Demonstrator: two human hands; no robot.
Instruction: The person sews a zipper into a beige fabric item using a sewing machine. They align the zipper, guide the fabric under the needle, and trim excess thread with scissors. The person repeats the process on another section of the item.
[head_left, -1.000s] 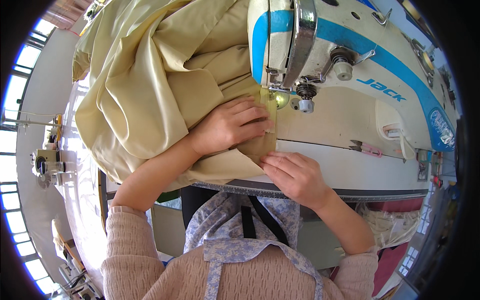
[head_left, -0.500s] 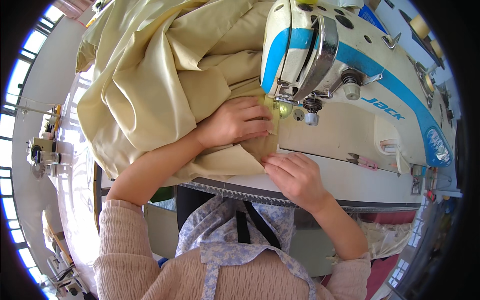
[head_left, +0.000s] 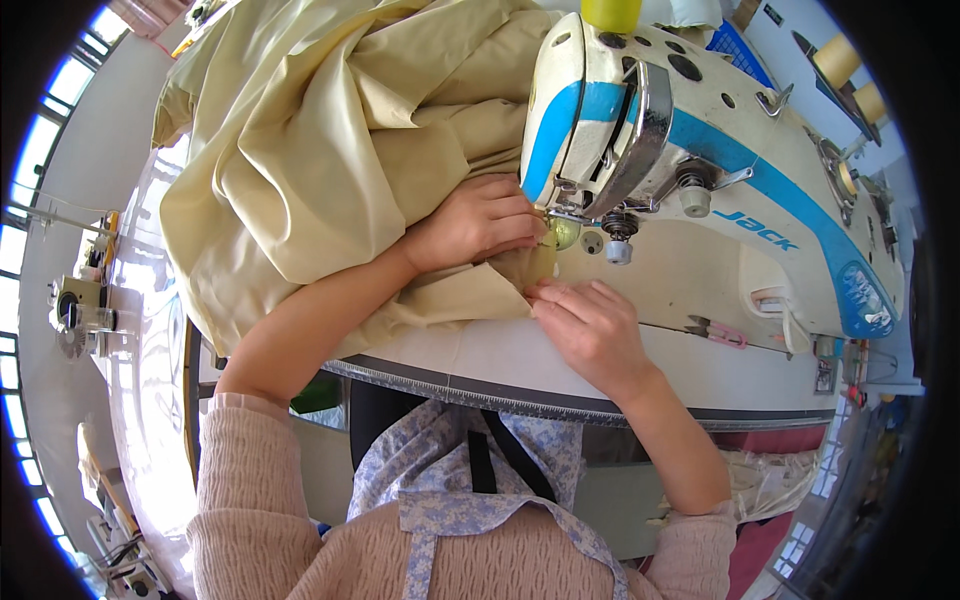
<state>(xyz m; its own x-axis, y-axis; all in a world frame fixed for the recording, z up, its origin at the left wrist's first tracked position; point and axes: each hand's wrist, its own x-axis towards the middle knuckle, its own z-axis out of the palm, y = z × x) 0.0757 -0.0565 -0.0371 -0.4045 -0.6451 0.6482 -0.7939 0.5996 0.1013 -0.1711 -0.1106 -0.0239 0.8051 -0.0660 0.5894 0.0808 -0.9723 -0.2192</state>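
A large bundle of pale yellow fabric lies piled on the sewing table, its edge running under the head of a white and blue sewing machine. My left hand presses flat on the fabric just left of the needle area. My right hand rests on the fabric's near edge in front of the presser foot, its fingertips pinching the cloth. The needle itself is hidden behind the machine head.
The white machine table has a grey front edge. Small pink snips lie on the bed to the right. Yellow thread cones stand at the far right. Another workstation sits at the left by bright windows.
The view has shifted so the machine and fabric sit further right and closer. Both hands stay on the fabric by the needle; the right hand has moved up nearer the presser foot.
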